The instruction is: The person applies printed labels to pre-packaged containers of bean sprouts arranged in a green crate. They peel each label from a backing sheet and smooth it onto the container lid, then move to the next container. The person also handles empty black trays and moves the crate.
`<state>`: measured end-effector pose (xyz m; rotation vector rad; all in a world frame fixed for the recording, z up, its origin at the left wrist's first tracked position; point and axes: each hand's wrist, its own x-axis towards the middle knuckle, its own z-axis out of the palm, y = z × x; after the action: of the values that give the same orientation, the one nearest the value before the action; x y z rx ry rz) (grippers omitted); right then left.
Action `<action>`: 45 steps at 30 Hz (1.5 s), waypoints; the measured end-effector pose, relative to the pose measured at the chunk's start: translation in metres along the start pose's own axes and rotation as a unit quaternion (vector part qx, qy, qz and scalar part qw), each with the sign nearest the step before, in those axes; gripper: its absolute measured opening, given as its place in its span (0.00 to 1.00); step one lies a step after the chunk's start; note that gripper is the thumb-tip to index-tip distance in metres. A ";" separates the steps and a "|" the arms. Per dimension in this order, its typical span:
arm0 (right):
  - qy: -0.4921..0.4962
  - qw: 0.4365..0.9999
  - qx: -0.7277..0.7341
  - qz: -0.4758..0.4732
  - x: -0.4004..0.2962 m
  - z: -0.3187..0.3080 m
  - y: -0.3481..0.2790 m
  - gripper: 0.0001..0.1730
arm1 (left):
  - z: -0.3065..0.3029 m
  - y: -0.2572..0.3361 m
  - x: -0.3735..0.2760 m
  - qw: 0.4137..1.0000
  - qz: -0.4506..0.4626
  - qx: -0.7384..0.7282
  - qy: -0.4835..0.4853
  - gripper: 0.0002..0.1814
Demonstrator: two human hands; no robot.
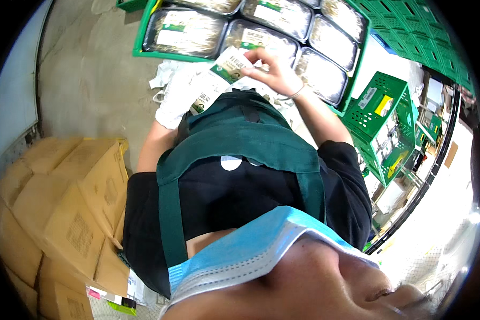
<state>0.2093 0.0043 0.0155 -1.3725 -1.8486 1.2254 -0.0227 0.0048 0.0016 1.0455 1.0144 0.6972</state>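
In a white glove, my left hand [176, 94] holds a strip of printed labels [209, 93] with white and green areas. My bare right hand [274, 74] pinches the upper end of a label [229, 66] between thumb and fingers. Just beyond both hands is a green plastic crate [138, 42] of black trays covered with clear film, such as the one at its near left [186, 34]. Several trays bear similar labels; the near right tray [324, 76] shows glare and no label that I can make out. Crumpled white material [166, 76] lies beneath my hands.
Cardboard boxes [64, 192] are stacked to my left, by a pale wall panel [14, 80]. To my right, another green crate [374, 104] holds trays, with more green crates [416, 36] stacked beyond it. Concrete floor [92, 80] shows on the left.
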 end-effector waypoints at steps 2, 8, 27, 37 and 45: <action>0.032 0.998 -0.044 -0.022 -0.014 -0.012 -0.008 0.09 | 0.008 0.003 0.017 0.981 -0.020 0.159 -0.111 0.08; 0.111 0.991 -0.063 -0.048 -0.055 -0.063 0.015 0.10 | 0.119 0.015 0.037 0.994 0.046 0.094 -0.011 0.12; 0.173 0.823 -0.537 0.070 0.032 -0.235 0.187 0.34 | 0.150 -0.016 0.002 0.991 -0.027 0.011 0.131 0.08; -0.099 0.977 0.187 -0.036 -0.020 -0.173 0.105 0.31 | 0.180 0.019 0.035 0.996 -0.036 -0.032 0.071 0.14; 0.074 0.995 0.068 -0.008 -0.089 -0.107 0.038 0.08 | 0.188 0.028 0.045 0.995 -0.045 -0.066 -0.057 0.11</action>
<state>0.3449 -0.0383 0.0391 -1.3348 -1.6410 1.1841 0.1681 -0.0150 0.0405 0.9077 0.8992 0.6152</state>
